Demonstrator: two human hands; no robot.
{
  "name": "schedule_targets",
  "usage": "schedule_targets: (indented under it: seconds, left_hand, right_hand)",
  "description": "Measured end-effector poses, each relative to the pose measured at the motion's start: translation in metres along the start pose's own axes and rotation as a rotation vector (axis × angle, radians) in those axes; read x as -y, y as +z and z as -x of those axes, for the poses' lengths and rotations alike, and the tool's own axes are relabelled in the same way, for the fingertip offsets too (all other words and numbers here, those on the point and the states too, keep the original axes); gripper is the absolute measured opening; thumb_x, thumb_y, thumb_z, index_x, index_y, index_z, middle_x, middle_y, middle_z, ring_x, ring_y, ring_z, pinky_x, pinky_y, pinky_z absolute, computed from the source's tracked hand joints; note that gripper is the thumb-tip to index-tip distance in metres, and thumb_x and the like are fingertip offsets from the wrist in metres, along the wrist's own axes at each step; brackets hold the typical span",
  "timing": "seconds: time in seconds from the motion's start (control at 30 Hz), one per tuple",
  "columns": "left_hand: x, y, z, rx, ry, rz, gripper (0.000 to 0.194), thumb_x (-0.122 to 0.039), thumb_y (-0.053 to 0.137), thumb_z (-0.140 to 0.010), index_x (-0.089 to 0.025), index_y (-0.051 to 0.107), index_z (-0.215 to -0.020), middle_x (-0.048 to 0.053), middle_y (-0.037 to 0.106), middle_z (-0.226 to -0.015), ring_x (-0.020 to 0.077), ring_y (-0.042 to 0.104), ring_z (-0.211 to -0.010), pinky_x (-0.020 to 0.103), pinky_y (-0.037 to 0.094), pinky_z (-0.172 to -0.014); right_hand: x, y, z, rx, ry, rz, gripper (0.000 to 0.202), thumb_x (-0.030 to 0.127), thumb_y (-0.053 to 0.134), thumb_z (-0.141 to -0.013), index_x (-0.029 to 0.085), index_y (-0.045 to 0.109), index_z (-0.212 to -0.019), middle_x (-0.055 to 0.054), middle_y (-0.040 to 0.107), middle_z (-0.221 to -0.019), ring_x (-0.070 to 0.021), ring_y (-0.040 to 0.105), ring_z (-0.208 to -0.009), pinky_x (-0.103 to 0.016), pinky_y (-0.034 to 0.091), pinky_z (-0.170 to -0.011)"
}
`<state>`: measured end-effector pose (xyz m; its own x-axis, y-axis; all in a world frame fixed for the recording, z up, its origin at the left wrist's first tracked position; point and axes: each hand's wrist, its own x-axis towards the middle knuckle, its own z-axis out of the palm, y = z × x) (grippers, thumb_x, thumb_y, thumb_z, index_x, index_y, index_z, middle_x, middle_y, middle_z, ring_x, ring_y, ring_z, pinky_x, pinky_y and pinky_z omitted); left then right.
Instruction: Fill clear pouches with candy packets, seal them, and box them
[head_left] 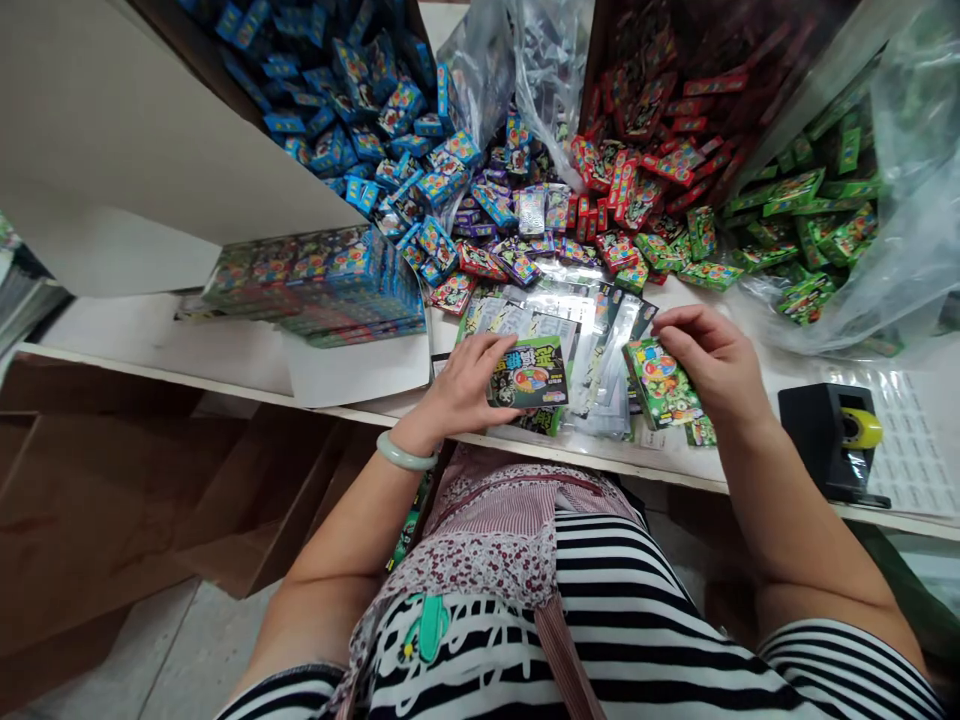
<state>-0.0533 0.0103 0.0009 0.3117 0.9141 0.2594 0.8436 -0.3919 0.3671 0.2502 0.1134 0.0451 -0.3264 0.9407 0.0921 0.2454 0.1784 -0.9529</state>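
My left hand (469,385), with a pale bangle on its wrist, is closed on a black printed packet (534,375) with green lettering and a colourful picture. The thumb lies along its near edge and the fingers along its far side. My right hand (712,360) pinches a green printed small box (664,385) by its far right corner, tilted over the table edge side. Between the hands lie overlapping flat plastic packets (600,350). Part of another small green box (700,432) shows under my right hand.
Heaps of small blue boxes (375,100), purple boxes (516,262), red boxes (637,190) and green boxes (817,225) lie at the back. Stacked blue-edged boxes (322,275) stand left. A black tape dispenser (825,440) and a label sheet (919,430) are at right.
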Motion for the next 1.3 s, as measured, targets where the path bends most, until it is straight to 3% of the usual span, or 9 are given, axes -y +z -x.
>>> schedule_targets:
  seconds: [0.1,0.23,0.4,0.57,0.77,0.97,1.07,1.17,1.3]
  left_hand:
    - [-0.007,0.006,-0.004,-0.012,0.036,0.012,0.097,-0.054,0.074,-0.077,-0.019,0.027,-0.154,0.017,0.049,-0.133,0.0349,0.050,-0.123,0.051,0.043,-0.108]
    - [-0.014,0.011,-0.006,-0.022,0.074,0.038,0.100,-0.061,0.071,-0.077,-0.018,0.026,-0.155,0.017,0.050,-0.132,0.0341,0.050,-0.122,0.049,0.043,-0.106]
    - [-0.013,0.013,-0.002,-0.039,0.073,0.010,0.098,-0.064,0.069,-0.078,-0.016,0.028,-0.154,0.018,0.051,-0.130,0.0339,0.051,-0.120,0.048,0.044,-0.104]
    - [-0.013,0.017,-0.004,-0.057,0.089,0.021,0.100,-0.070,0.067,-0.076,-0.017,0.030,-0.153,0.018,0.051,-0.129,0.0341,0.052,-0.120,0.049,0.046,-0.102]
    - [-0.010,0.018,-0.003,-0.092,0.022,0.012,0.101,-0.066,0.072,-0.074,-0.017,0.031,-0.152,0.018,0.051,-0.130,0.0349,0.052,-0.120,0.051,0.045,-0.104]
    - [-0.014,0.021,-0.002,-0.086,0.110,-0.032,0.100,-0.068,0.067,-0.077,-0.016,0.029,-0.153,0.019,0.054,-0.127,0.0345,0.054,-0.117,0.050,0.047,-0.101]
    - [-0.014,0.021,-0.002,-0.119,0.103,-0.041,0.099,-0.067,0.067,-0.078,-0.015,0.029,-0.154,0.019,0.054,-0.126,0.0344,0.055,-0.116,0.049,0.047,-0.100]
    - [-0.012,0.019,-0.001,-0.162,0.009,-0.049,0.100,-0.065,0.070,-0.077,-0.016,0.029,-0.154,0.019,0.053,-0.129,0.0349,0.054,-0.119,0.050,0.046,-0.102]
    - [-0.013,0.020,-0.002,-0.161,0.027,-0.052,0.101,-0.064,0.072,-0.076,-0.017,0.028,-0.154,0.018,0.053,-0.127,0.0345,0.054,-0.118,0.049,0.047,-0.102]
  right_hand:
    - [0.009,0.016,0.005,-0.185,-0.206,0.146,0.018,0.043,0.052,-0.094,0.029,0.063,-0.096,-0.006,0.065,-0.095,-0.0228,0.064,-0.093,-0.039,0.054,-0.079]
    - [0.002,0.042,0.003,-0.281,-0.392,0.301,0.016,0.038,0.049,-0.096,0.029,0.063,-0.096,-0.008,0.063,-0.097,-0.0241,0.062,-0.095,-0.042,0.053,-0.080]
    - [-0.013,0.054,-0.001,-0.228,-0.447,0.301,0.013,0.030,0.049,-0.097,0.027,0.062,-0.097,-0.007,0.063,-0.096,-0.0215,0.061,-0.091,-0.039,0.052,-0.074]
    - [-0.019,0.057,-0.004,-0.329,-0.467,0.234,0.009,0.026,0.053,-0.095,0.024,0.061,-0.092,-0.004,0.062,-0.089,-0.0183,0.059,-0.083,-0.034,0.049,-0.069]
    - [-0.021,0.057,0.001,-0.172,-0.462,0.244,0.009,0.021,0.054,-0.094,0.024,0.061,-0.092,-0.002,0.063,-0.085,-0.0163,0.060,-0.077,-0.032,0.048,-0.065]
    - [-0.026,0.063,0.003,-0.041,-0.480,0.278,0.012,0.024,0.050,-0.096,0.023,0.062,-0.099,-0.003,0.066,-0.087,-0.0162,0.061,-0.073,-0.032,0.050,-0.066]
    - [-0.029,0.064,0.000,-0.112,-0.502,0.372,0.016,0.029,0.049,-0.096,0.024,0.061,-0.106,-0.006,0.067,-0.093,-0.0218,0.063,-0.088,-0.040,0.052,-0.079]
    - [-0.032,0.062,0.006,-0.166,-0.481,0.417,0.020,0.035,0.051,-0.095,0.024,0.063,-0.107,-0.010,0.065,-0.106,-0.0268,0.059,-0.106,-0.048,0.048,-0.095]
    - [-0.038,0.065,0.022,0.067,-0.385,0.406,0.032,0.043,0.045,-0.098,0.024,0.071,-0.097,-0.011,0.054,-0.133,-0.0297,0.047,-0.129,-0.053,0.039,-0.108]
